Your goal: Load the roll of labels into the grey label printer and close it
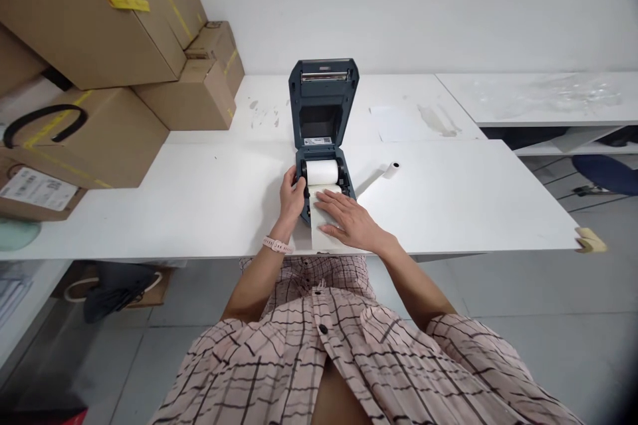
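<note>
A dark blue-grey label printer (323, 94) stands on the white table with its lid raised. Inside it, a white label roll (322, 171) sits between black holders, and its paper strip (320, 238) runs forward over the printer's front toward the table edge. My left hand (292, 199) grips the printer's left side, thumb up by the roll holder. My right hand (349, 218) lies on the strip, fingers stretched out and apart, pressing it from the right. Beside the printer on the right rests a small, partly unrolled white roll (392, 170).
Cardboard boxes (194, 96) are stacked at the left, one with a black strap (47, 121) on top. A white table (448, 199) spans the view, with yellowish padding (591, 240) on its right corner. A blue stool (605, 174) stands at the far right.
</note>
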`<act>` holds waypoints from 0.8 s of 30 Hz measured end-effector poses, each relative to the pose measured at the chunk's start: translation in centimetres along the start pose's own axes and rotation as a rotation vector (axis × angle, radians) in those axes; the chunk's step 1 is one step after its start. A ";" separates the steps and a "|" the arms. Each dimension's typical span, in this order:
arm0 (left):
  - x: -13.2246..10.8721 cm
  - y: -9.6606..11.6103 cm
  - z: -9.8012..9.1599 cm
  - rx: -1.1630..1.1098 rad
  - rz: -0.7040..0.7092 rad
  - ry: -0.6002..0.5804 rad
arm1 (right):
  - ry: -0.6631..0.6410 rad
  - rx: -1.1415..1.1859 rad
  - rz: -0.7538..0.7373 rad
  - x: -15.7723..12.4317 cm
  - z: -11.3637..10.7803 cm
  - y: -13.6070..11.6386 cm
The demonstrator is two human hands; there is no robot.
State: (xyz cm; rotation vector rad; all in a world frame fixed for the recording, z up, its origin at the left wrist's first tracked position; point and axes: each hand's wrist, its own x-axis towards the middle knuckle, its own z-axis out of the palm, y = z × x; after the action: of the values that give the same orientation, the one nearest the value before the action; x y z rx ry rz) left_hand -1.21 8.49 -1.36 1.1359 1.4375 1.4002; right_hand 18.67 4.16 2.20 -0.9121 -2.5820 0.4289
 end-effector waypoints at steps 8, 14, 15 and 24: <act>-9.2 1.4 -0.8 -0.101 -0.173 -0.173 | 0.608 0.383 0.159 5.8 -7.7 7.1; -9.3 1.1 -1.2 -0.118 -0.172 -0.158 | 0.525 0.618 0.215 18.4 -13.1 15.0; -9.2 1.0 -1.2 -0.113 -0.166 -0.160 | 0.498 0.650 0.221 19.3 -13.3 14.8; -9.5 0.4 -1.9 -0.085 -0.172 -0.187 | 0.599 0.370 0.191 7.8 -8.4 4.5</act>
State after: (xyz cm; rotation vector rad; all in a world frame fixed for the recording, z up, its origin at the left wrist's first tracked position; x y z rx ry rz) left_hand -0.54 -1.19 -1.23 1.0350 1.2987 1.1918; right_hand 19.13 13.86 9.74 -0.9710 -1.8110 0.5605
